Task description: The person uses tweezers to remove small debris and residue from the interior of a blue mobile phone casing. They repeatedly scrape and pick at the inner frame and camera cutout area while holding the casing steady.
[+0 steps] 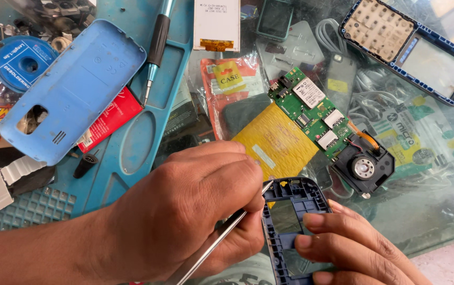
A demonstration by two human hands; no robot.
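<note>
My left hand [195, 211] reaches in from the bottom left and grips a pair of slim metal tweezers [217, 240]. Their tip touches the top left corner of a dark blue phone frame [296, 191]. My right hand [353, 248] holds that frame from the bottom right, with its fingers laid across the frame's open middle. Just beyond the frame lies a green circuit board [311, 111] with a yellow sheet [274, 140] beside it and a black speaker block [364, 168] on orange wires.
A light blue back cover [73, 87] lies on a teal tray [132, 153], next to a screwdriver [157, 47]. A blue keypad housing [412, 47] lies at the top right and a small display panel [216, 21] at the top middle. A blue spool [23, 63] and packets lie on the glass top.
</note>
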